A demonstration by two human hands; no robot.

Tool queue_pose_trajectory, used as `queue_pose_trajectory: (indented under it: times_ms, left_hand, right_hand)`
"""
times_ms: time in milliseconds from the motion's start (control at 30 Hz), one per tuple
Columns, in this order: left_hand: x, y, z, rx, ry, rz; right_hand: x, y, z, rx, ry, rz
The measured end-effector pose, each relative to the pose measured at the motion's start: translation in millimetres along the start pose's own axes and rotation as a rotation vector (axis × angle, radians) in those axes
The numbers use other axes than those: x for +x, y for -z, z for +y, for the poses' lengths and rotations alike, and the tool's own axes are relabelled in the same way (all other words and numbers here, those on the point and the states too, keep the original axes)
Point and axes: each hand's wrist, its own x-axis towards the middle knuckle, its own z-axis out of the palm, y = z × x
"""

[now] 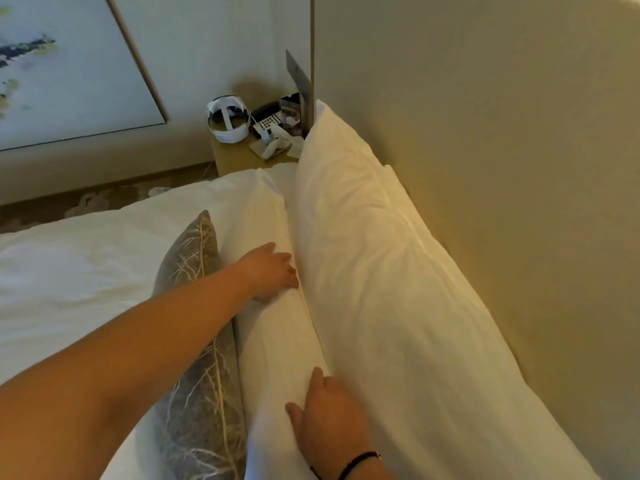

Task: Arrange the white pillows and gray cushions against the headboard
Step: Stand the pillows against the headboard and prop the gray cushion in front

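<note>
Both the left hand and right hand press flat, open-palmed, on the front white pillow.

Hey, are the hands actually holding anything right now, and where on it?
Nothing is lifted. Both hands rest on the front white pillow: the left hand at its upper edge, the right hand lower down. Whether the fingers pinch fabric cannot be told.

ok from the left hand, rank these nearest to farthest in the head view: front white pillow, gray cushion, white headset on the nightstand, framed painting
1. Front white pillow: the left hand rests on it.
2. Gray cushion: just left of that pillow, under the forearm.
3. White headset: on the nightstand past the bed's far corner.
4. Framed painting: on the wall, upper left.
</note>
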Motion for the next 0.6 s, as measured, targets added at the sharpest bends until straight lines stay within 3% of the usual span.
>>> queue_pose_trajectory:
  times_ms: [133,300,467,600]
  left_hand:
    - [3.0,-2.3,8.1,0.100,0.013,-0.015]
    - [-12.3,-1.6,14.2,0.097,0.068,0.094]
    - [-49.5,2.9,-3.0,-0.070,0.138,0.304]
    - [-81.4,-9.9,-10.9,-0.270,0.232,0.536]
  right_hand:
    - [-7.3,-34.0,4.2,0.062,-0.242,-0.075]
    - [-4.8,-36.0,-1.0,0.119,-0.190,-0.029]
    - [-26.8,-25.1,-5.4,0.094,-0.074,0.148]
    - [-53.8,-10.5,-10.3,0.040,0.008,0.407]
